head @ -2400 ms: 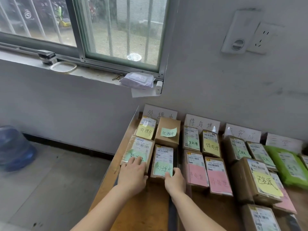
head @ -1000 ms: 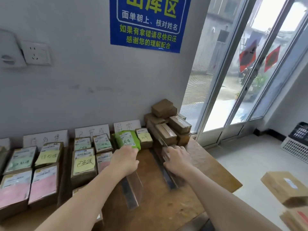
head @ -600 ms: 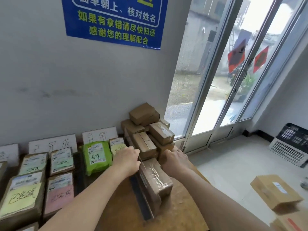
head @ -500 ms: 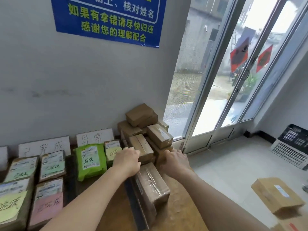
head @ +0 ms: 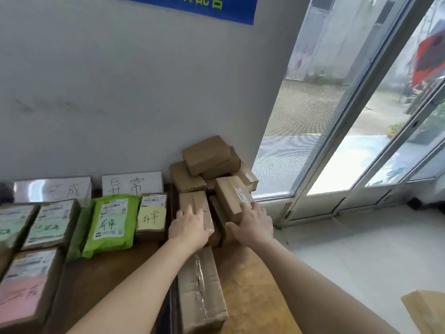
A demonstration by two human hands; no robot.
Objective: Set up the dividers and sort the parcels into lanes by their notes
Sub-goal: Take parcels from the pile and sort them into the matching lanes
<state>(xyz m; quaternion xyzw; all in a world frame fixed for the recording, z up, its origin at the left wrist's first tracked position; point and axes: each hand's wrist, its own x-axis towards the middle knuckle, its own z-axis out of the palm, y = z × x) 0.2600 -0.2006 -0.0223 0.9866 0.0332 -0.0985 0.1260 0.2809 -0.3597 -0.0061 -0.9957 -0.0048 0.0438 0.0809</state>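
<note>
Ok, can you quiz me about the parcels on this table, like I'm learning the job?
1. True or false: the bright green plastic mailer bag lies right of the small cardboard parcel with the yellow note.
2. The left hand rests on: A the green bag; B the yellow-note parcel; C a plain brown cardboard box.
3. How many hands touch the pile of plain brown boxes?
Key: 1 false, it lies left of it; 2 C; 3 two, since the right hand presses a box there as well.
</note>
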